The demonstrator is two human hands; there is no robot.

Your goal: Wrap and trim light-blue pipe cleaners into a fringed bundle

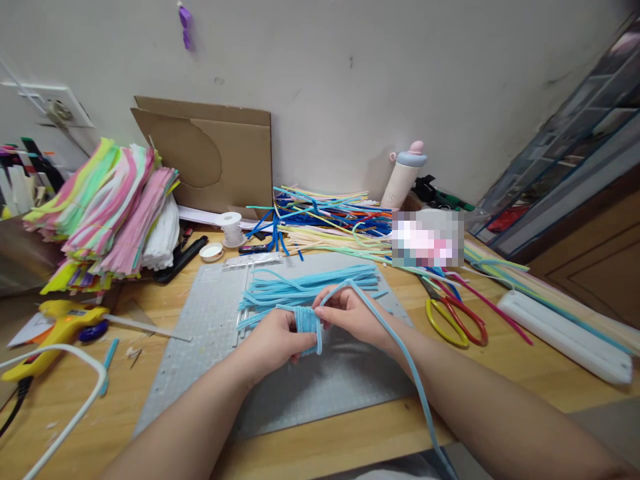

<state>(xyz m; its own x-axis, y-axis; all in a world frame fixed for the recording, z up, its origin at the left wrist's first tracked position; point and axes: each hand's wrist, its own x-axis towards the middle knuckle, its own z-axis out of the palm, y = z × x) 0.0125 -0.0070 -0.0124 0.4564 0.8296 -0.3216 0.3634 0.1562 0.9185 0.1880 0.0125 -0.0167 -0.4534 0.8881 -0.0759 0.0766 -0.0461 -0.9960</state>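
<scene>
My left hand [277, 337] is closed around a coil of light blue pipe cleaner [306, 321], wound in several side-by-side turns. At the coil's right edge, my right hand [345, 312] pinches the strand. From there a long blue tail [400, 343] loops up over my right hand and runs down across the forearm past the table's front edge. What lies inside the coil is hidden. Just beyond my hands, a bundle of light blue pipe cleaners [315, 283] rests on the grey cutting mat [200, 333].
At left lie a yellow glue gun [47, 333] with its cord and piled pastel pipe cleaners [110, 207]. Cardboard [240, 153] leans on the wall. Scissors [453, 320], a white power strip [565, 337] and a bottle [401, 177] are at right. Mixed pipe cleaners [325, 217] lie behind.
</scene>
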